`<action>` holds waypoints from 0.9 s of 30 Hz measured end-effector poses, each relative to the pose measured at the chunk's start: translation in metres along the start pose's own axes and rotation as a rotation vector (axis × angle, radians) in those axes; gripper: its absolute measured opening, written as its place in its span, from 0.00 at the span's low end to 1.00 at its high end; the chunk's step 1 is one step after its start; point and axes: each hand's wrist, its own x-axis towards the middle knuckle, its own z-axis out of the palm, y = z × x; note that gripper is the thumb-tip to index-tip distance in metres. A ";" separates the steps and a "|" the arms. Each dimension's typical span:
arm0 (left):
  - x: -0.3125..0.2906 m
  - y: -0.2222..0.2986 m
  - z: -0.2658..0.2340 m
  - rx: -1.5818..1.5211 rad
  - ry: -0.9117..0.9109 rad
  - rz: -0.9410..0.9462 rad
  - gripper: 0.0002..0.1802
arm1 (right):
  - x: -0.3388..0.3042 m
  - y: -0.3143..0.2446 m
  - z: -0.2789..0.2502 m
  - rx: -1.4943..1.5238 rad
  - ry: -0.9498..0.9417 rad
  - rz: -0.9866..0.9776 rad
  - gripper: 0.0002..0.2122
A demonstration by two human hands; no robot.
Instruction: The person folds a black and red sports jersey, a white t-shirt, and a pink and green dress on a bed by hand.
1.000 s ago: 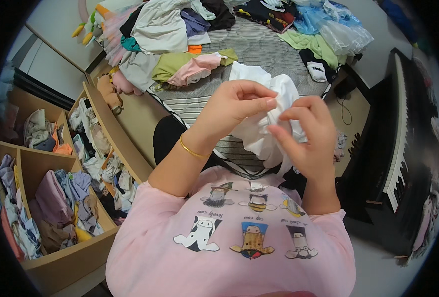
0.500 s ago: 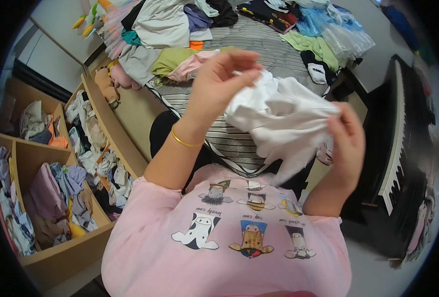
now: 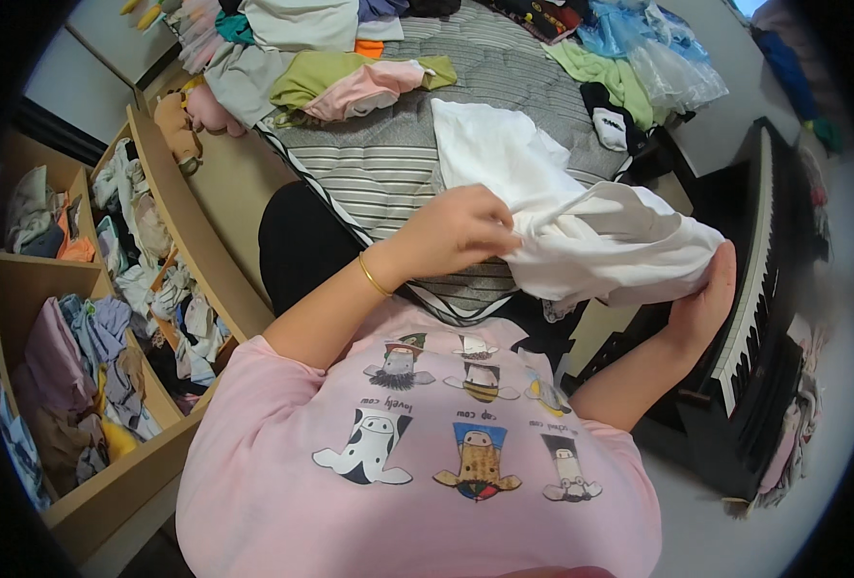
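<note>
While my left hand [image 3: 458,231] pinches its fingers on the crumpled white cloth garment [image 3: 581,241] right of the frame's centre, my right hand [image 3: 704,301] supports its outer end, seemingly to hold it spread, those fingers too hidden to judge.

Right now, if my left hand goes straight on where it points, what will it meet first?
Most likely the white cloth, which seems to touch your left hand; exact depth is unclear.
</note>
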 end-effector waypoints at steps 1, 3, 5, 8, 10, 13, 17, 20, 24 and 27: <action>-0.002 0.003 0.005 0.050 -0.051 0.057 0.20 | -0.003 0.003 -0.004 -0.012 0.054 -0.007 0.13; -0.010 0.004 0.016 0.046 -0.065 0.054 0.22 | -0.002 0.019 -0.038 -0.044 0.068 0.039 0.13; -0.016 0.002 0.025 0.046 -0.015 0.032 0.20 | -0.007 0.026 -0.046 -0.107 0.175 0.091 0.10; -0.020 0.002 0.031 -0.046 0.092 -0.185 0.14 | -0.020 0.035 -0.060 -0.148 0.305 0.143 0.09; -0.015 0.000 0.029 -0.045 0.084 -0.197 0.10 | -0.026 0.036 -0.061 -0.182 0.327 0.136 0.09; 0.000 -0.006 0.039 -0.002 0.078 -0.189 0.10 | -0.030 0.040 -0.068 -0.149 0.316 0.156 0.09; 0.015 -0.027 0.055 0.264 -0.102 0.008 0.05 | -0.032 0.041 -0.077 -0.136 0.274 0.149 0.08; 0.015 -0.037 0.064 0.389 -0.262 0.016 0.06 | -0.030 0.048 -0.078 -0.150 0.220 0.131 0.08; 0.030 -0.036 0.073 0.466 -0.514 -0.070 0.07 | -0.031 0.050 -0.072 -0.220 0.237 0.143 0.08; 0.042 -0.039 0.070 0.466 -0.561 -0.001 0.10 | -0.030 0.048 -0.069 -0.204 0.232 0.110 0.08</action>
